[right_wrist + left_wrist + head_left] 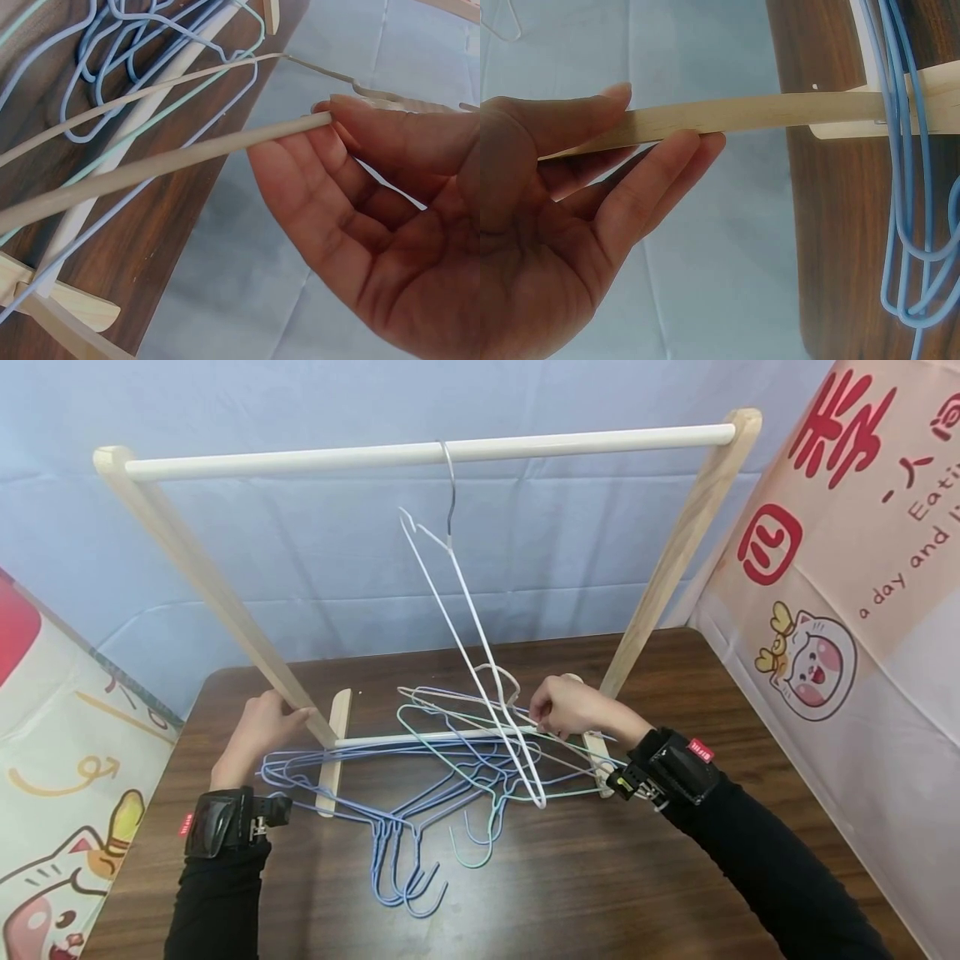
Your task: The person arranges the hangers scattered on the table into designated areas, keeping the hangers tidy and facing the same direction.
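My left hand [258,727] holds the left wooden post [202,581] of the hanger rack near its lower end. In the left wrist view, the thumb lies on one side of the post and the fingers on the other. My right hand [572,706] pinches a beige hanger [172,163] by its wire between thumb and fingers, over the right end of the hanger pile. A white hanger [452,493] hangs by its metal hook from the rack's top bar [300,462]. Several blue hangers [392,817] and a green hanger [491,822] lie tangled across the rack's lower bar [420,737].
The rack stands on a dark wooden table [585,877], with its right post [678,543] close beyond my right hand. Behind it hangs a light blue cloth [337,552]. Printed cloths [832,635] flank the table on both sides.
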A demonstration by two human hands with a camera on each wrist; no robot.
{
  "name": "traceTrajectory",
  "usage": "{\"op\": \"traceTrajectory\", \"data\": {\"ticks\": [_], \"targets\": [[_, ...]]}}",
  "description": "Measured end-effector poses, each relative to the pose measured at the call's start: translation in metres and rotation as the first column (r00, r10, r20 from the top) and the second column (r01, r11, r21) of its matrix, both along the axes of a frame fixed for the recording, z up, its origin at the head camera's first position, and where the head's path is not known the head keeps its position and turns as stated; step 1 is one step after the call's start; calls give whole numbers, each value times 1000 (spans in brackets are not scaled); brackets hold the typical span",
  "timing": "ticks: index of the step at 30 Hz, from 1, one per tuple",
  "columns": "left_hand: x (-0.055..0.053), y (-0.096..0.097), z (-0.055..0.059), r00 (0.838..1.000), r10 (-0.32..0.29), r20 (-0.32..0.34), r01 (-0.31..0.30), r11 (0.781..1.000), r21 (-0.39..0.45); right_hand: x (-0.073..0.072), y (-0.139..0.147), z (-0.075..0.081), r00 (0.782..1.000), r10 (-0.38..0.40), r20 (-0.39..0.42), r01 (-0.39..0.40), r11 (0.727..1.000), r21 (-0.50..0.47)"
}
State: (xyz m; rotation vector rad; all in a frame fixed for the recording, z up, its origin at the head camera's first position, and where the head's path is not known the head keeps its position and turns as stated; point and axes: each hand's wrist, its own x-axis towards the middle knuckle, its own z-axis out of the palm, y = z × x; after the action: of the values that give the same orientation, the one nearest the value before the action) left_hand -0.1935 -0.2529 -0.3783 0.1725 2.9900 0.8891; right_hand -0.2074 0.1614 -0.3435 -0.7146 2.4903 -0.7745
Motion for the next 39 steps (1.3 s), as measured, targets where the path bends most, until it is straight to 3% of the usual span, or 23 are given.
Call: {"op": "traceTrajectory", "data": {"ticks": [14, 39], "targets": [[-1, -1, -2, 1000, -3, 4, 3, 1000, 7, -1, 3, 9, 997, -81, -2, 81, 997, 3], [-1, -2, -1, 1000, -16, -1, 16, 1000, 2, -5, 11, 38, 987, -156, 28, 156, 988, 11]]}}
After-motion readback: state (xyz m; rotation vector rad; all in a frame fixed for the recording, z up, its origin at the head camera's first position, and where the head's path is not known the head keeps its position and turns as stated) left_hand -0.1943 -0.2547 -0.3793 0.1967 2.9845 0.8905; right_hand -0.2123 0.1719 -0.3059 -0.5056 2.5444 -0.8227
